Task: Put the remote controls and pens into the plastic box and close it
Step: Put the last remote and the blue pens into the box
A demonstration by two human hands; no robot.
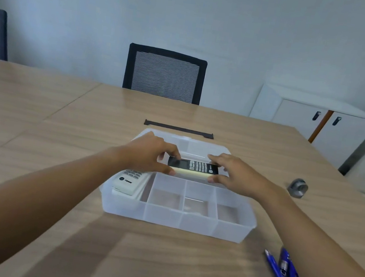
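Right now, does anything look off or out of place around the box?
Nothing damaged or spilled. The white remote sits tilted in the box's left compartment. Both hands hold the black remote over the back section. The pens lie outside.

Soft even daylight, slight blur, wide-angle bending at edges.
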